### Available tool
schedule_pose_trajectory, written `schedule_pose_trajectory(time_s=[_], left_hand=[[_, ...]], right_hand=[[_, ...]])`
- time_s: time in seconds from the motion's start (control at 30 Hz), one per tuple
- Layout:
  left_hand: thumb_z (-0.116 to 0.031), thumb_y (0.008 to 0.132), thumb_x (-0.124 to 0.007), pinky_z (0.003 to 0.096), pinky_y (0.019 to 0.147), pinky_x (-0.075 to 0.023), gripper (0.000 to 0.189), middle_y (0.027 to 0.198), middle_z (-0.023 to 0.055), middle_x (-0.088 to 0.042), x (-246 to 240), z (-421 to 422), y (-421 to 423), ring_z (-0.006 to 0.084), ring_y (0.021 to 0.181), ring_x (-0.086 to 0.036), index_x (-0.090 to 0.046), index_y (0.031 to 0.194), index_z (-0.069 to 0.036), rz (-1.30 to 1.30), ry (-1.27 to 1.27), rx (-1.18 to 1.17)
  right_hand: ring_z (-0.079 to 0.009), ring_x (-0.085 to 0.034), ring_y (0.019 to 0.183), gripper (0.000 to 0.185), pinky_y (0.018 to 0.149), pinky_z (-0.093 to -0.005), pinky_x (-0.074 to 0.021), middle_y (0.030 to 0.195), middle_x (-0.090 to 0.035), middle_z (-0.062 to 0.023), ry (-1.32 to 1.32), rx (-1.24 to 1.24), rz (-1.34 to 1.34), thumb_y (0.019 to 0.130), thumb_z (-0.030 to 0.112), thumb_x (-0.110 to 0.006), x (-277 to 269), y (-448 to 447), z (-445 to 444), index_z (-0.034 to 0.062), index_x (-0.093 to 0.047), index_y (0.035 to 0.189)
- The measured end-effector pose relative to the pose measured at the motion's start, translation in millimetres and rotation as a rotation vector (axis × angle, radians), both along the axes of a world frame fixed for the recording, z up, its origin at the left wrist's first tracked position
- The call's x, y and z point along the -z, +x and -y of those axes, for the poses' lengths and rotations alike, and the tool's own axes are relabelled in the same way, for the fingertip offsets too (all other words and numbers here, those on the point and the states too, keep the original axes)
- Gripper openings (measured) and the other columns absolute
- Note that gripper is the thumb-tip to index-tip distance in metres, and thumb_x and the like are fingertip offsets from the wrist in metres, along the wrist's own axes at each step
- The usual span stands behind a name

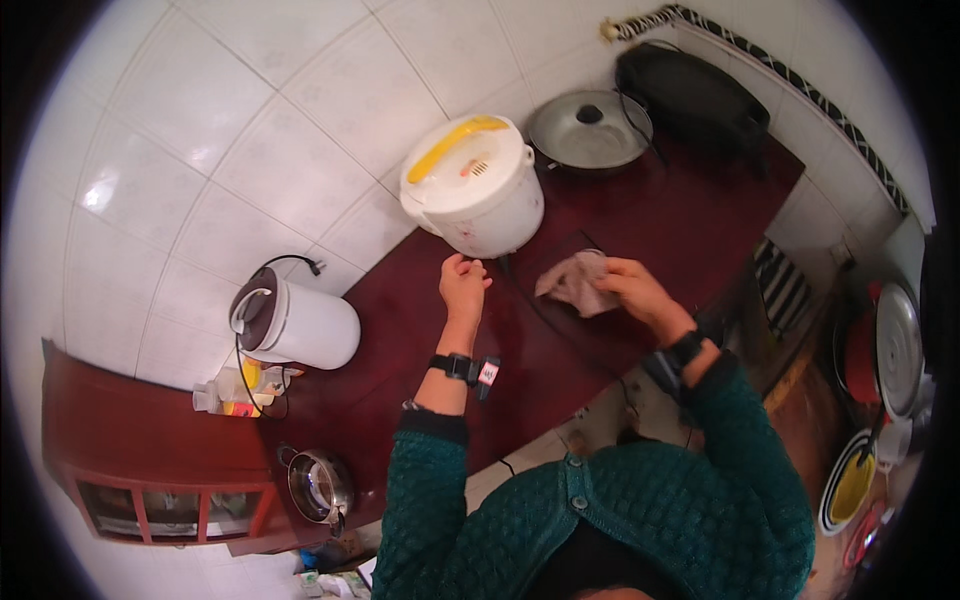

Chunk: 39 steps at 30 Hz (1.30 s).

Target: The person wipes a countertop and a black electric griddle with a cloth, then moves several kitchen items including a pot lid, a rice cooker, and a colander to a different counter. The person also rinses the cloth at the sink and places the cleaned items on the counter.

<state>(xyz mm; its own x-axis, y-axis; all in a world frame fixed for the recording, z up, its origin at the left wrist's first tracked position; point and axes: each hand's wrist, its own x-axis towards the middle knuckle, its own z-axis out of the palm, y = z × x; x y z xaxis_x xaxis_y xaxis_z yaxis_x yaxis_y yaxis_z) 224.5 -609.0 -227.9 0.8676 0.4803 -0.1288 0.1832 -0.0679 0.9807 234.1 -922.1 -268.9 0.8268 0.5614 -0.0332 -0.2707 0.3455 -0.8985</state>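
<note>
A white electric rice cooker (491, 214) with a yellow lid handle (454, 150) stands on the dark red tabletop (675, 225) by the tiled wall. My left hand (463, 285) is at the near side of its base, fingers curled; whether they touch the cooker or pinch something is unclear. From the base a dark power cord (525, 295) runs over the table toward me. My right hand (637, 289) grips a crumpled pinkish cloth (577, 283) to the right of the cord, over the tabletop.
Left of the cooker stands a white lidded electric pot (319, 328) with its plug. Plastic bottles (240, 390) and a steel pot (319, 486) are nearer me. At the back right are a domed pan lid (589, 135) and a black electric griddle (690, 94).
</note>
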Motion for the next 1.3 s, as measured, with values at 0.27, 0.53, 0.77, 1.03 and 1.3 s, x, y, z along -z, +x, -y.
schedule_pose_trajectory(time_s=[0.27, 0.53, 0.77, 1.03, 1.3], left_hand=[[-0.011, 0.074, -0.077, 0.052, 0.108, -0.0389, 0.05, 0.126, 0.013, -0.06, 7.4, 119.7, -102.2, 0.0322, 0.128, -0.051, -0.062, 0.121, -0.005, 0.602, 1.056, 1.398], [-0.018, 0.083, -0.071, 0.0438, 0.078, -0.0455, 0.018, 0.084, 0.0101, -0.06, 26.8, 132.0, -103.7, 0.0313, 0.084, -0.058, -0.058, 0.08, -0.006, 0.552, 0.996, 1.317], [-0.015, 0.087, -0.073, 0.0376, 0.065, -0.0502, 0.012, 0.079, 0.0115, -0.062, -39.9, 121.0, -75.0, 0.0284, 0.074, -0.061, -0.067, 0.086, -0.004, 0.796, 0.829, 0.677], [-0.013, 0.098, -0.066, 0.0223, 0.061, -0.0465, 0.014, 0.081, 0.0027, -0.065, -90.7, 8.4, -41.8, 0.0081, 0.066, -0.056, -0.07, 0.099, 0.001, 0.46, 0.112, 0.101], [-0.015, 0.098, -0.066, 0.025, 0.061, -0.0515, 0.019, 0.071, 0.0019, -0.062, -75.4, -25.7, -31.7, 0.0089, 0.057, -0.054, -0.069, 0.093, 0.003, 0.451, -0.007, -0.099]], right_hand=[[-0.0117, -0.063, 0.078, 0.028, 0.07, -0.0282, -0.052, 0.084, -0.069, -0.0041, -0.565, -0.036, -0.198, 0.086, 0.026, -0.066, 34.1, -155.0, 119.4, 0.0006, -0.073, 0.095], [-0.0232, -0.065, 0.105, 0.064, 0.092, -0.0364, -0.0513, 0.112, -0.069, -0.0139, -0.579, -0.018, 0.118, 0.075, 0.019, -0.067, 114.9, -178.4, 58.4, 0.0033, -0.057, 0.135], [-0.0139, -0.062, 0.095, 0.032, 0.086, -0.0298, -0.0504, 0.099, -0.069, -0.0051, -0.665, -0.347, -0.005, 0.082, 0.022, -0.074, 83.4, -188.5, 69.2, 0.0063, -0.068, 0.11], [-0.014, -0.063, 0.084, 0.026, 0.08, -0.0307, -0.0516, 0.091, -0.07, -0.0029, -0.639, -0.102, 0.087, 0.081, 0.02, -0.074, -66.9, -160.7, 150.2, 0.0038, -0.067, 0.101], [-0.042, -0.067, 0.083, 0.019, 0.072, -0.0426, -0.0539, 0.083, -0.067, -0.0233, -1.326, 0.236, 0.739, 0.079, 0.013, -0.063, -159.8, -103.8, 128.1, 0.0031, -0.066, 0.095]])
